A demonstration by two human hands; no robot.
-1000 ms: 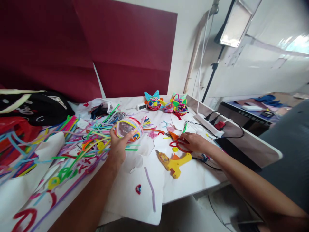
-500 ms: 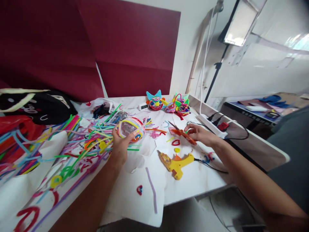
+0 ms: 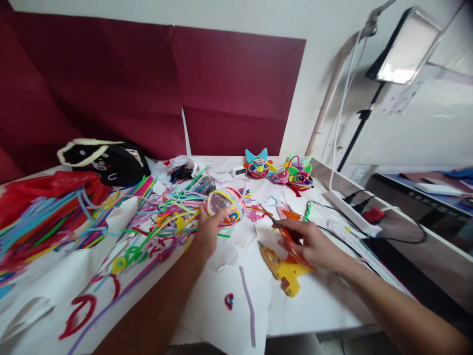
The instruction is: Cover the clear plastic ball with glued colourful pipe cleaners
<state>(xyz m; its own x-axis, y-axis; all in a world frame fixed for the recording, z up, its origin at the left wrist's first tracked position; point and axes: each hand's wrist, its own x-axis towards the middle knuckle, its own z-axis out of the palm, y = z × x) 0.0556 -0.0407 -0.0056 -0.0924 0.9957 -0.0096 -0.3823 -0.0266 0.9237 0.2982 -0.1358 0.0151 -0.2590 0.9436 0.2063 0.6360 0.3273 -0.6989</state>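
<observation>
Ball (image 3: 239, 209) in left fingers (image 3: 220, 216), scissors (image 3: 284, 232) in right fingers (image 3: 295, 227)

From here I see the ball low over the bench (image 3: 295, 323), left of the scissors. My left fingers are curled round its near side, thumb across the front; my right fingers are closed on the scissors' orange handles, blades aimed up and left. Can't tell how far the blades are parted.

I'd guess the ball is light, with a thin, clear shell that could dent or slip; the fuzzy coloured bands should grip better but may peel. Best hold: low on the sides, light pressure, off the clear window. Scissors look rigid; handles only.

Yellow glue gun (image 3: 288, 276) lies right below the scissors and partly blocks that side; contact unclear, nozzle possibly hot. Loose strips (image 3: 175, 209) crowd the ball's left and could snag. Black cord (image 3: 334, 235) runs behind the right wrist, power strip (image 3: 353, 217) beyond. Decorated figures (image 3: 257, 165) sit at the back.
</observation>
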